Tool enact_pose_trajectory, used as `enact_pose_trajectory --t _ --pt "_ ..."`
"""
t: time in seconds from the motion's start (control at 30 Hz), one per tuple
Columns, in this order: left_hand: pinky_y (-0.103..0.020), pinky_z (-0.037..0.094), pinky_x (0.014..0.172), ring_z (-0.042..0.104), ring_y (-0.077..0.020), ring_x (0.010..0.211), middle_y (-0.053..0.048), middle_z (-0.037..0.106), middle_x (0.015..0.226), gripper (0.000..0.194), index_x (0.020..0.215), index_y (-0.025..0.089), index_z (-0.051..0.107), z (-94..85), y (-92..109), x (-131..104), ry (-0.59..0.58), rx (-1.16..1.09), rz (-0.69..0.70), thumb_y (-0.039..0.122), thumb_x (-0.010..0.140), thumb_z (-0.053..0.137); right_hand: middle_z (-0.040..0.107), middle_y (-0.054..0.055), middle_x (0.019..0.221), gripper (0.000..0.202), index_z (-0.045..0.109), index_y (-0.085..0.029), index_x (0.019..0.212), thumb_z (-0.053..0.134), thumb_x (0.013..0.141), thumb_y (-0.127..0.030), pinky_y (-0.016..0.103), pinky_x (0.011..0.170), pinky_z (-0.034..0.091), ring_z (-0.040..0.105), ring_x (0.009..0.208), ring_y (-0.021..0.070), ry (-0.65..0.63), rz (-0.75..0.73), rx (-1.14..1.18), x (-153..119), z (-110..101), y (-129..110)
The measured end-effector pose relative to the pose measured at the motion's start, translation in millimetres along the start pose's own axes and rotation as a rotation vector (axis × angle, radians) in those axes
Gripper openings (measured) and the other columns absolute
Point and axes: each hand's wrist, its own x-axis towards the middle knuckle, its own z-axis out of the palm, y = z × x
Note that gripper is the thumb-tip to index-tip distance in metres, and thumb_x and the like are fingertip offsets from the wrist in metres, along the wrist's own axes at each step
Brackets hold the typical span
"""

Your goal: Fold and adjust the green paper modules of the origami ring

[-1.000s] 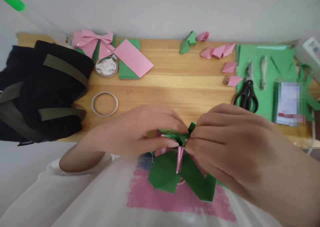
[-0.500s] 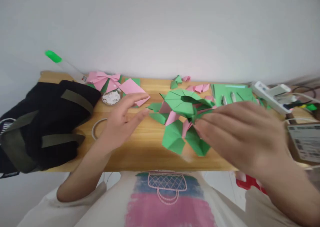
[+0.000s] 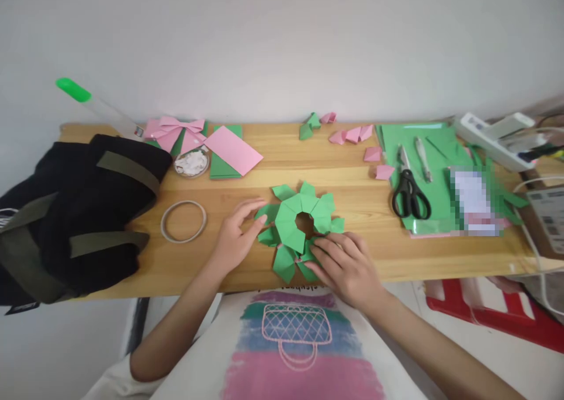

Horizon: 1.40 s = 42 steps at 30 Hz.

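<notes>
A green origami ring (image 3: 289,217) of folded paper with petal-like flaps lies on the wooden table close to my body, its round hole facing up. At its left side my left hand (image 3: 235,235) has thumb and fingers around one flap. My right hand (image 3: 346,265) is closed on the lower right part of the ring, fingertips pressed at the inner edge beside the hole. Parts of the flaps there are covered by these fingers.
Black scissors (image 3: 409,194) and a cutter-like tool (image 3: 423,159) rest on green sheets (image 3: 396,135) at right. Small pink folded pieces (image 3: 352,134) lie at the back. On the left are a tape roll (image 3: 183,221), a pink sheet (image 3: 233,150) and a black bag (image 3: 79,212).
The paper ring has come down from a raised, tilted position to lie flatter on the table, nearer my body. My left hand has moved in to its left flap; my right hand has lowered with it.
</notes>
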Motion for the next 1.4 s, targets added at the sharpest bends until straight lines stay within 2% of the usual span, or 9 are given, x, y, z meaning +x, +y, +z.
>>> enact_pose_trajectory --t 0.23,0.37,0.6,0.73,0.83,0.93,1.2,1.33,1.4 --pt "-0.047 0.047 0.111 0.062 -0.0258 0.121 -0.01 0.069 0.125 0.023 0.102 0.021 0.073 -7.3 1.8 -10.2 0.01 0.17 0.093 0.033 0.094 0.056 0.08 0.005 0.093 0.022 0.076 -0.018 0.091 0.065 0.094 -0.037 0.037 0.082 0.049 0.068 0.089 0.0199 0.005 0.004 0.008 -7.6 2.3 -7.3" --pt "-0.052 0.044 0.113 0.058 -0.0279 0.126 -0.01 0.067 0.128 0.021 0.096 0.022 0.075 -2.1 0.9 -18.0 -0.035 0.246 0.143 0.033 0.094 0.057 0.08 0.003 0.094 0.013 0.076 -0.022 0.094 0.062 0.096 -0.022 0.037 0.083 0.049 0.069 0.09 0.0187 0.013 0.012 -0.005 -10.0 4.5 -8.2" --pt "-0.049 0.044 0.114 0.053 -0.027 0.134 -0.01 0.059 0.143 0.028 0.117 0.023 0.071 2.8 4.6 -12.6 -0.038 0.408 0.218 0.033 0.095 0.057 0.08 0.004 0.097 0.016 0.074 -0.019 0.093 0.059 0.095 -0.013 0.037 0.081 0.049 0.069 0.091 0.0212 0.051 0.014 -0.027 -2.4 12.4 4.9" --pt "-0.05 0.044 0.112 0.055 -0.0291 0.129 -0.01 0.062 0.136 0.029 0.114 0.023 0.071 -30.0 -0.1 -1.7 0.115 0.548 0.151 0.035 0.095 0.053 0.08 0.002 0.094 0.019 0.073 -0.022 0.092 0.057 0.095 -0.011 0.037 0.081 0.048 0.069 0.088 0.0207 0.065 -0.014 -0.031 6.1 11.5 10.9" --pt "-0.053 0.047 0.101 0.061 -0.0336 0.111 -0.015 0.069 0.113 0.032 0.1 0.019 0.072 -66.1 -9.7 -5.6 0.279 0.65 0.02 0.038 0.095 0.047 0.078 0.004 0.093 0.017 0.072 -0.02 0.092 0.057 0.094 -0.012 0.037 0.083 0.049 0.068 0.087 0.0208 0.001 -0.029 0.005 9.8 6.9 10.6" --pt "-0.049 0.05 0.089 0.063 -0.0329 0.093 -0.012 0.071 0.09 0.029 0.084 0.021 0.071 -90.2 -20.3 -21.6 0.296 0.705 -0.092 0.041 0.089 0.051 0.078 0.005 0.092 0.017 0.072 -0.018 0.092 0.056 0.095 -0.014 0.037 0.082 0.05 0.068 0.086 0.0212 -0.06 -0.056 0.028 11.8 0.7 11.6" --pt "-0.05 0.051 0.085 0.065 -0.0348 0.093 -0.012 0.072 0.091 0.024 0.08 0.022 0.068 -87.1 -27.1 -49.3 0.179 0.625 -0.159 0.036 0.084 0.049 0.077 0.007 0.088 0.012 0.069 -0.016 0.098 0.059 0.096 -0.019 0.034 0.071 0.05 0.069 0.077 0.0192 -0.031 -0.089 0.152 25.6 -26.7 17.1" --pt "-0.036 0.055 0.081 0.068 -0.0234 0.088 -0.004 0.073 0.093 0.023 0.089 0.023 0.067 -83.6 -1.0 -55.2 0.101 0.454 -0.062 0.041 0.091 0.053 0.076 0.006 0.09 0.01 0.068 -0.018 0.101 0.06 0.094 -0.017 0.033 0.07 0.053 0.07 0.078 0.0182 0.019 -0.016 0.325 45.3 -37.1 5.4" --pt "-0.031 0.055 0.076 0.068 -0.0191 0.082 -0.003 0.072 0.09 0.016 0.088 0.022 0.066 -78.2 17.5 -56.4 0.038 0.216 0.112 0.036 0.092 0.059 0.075 0.006 0.093 0.016 0.065 -0.017 0.109 0.061 0.094 -0.017 0.031 0.072 0.055 0.07 0.083 0.0172 0.03 0.076 0.472 58.4 -38.8 -4.8"
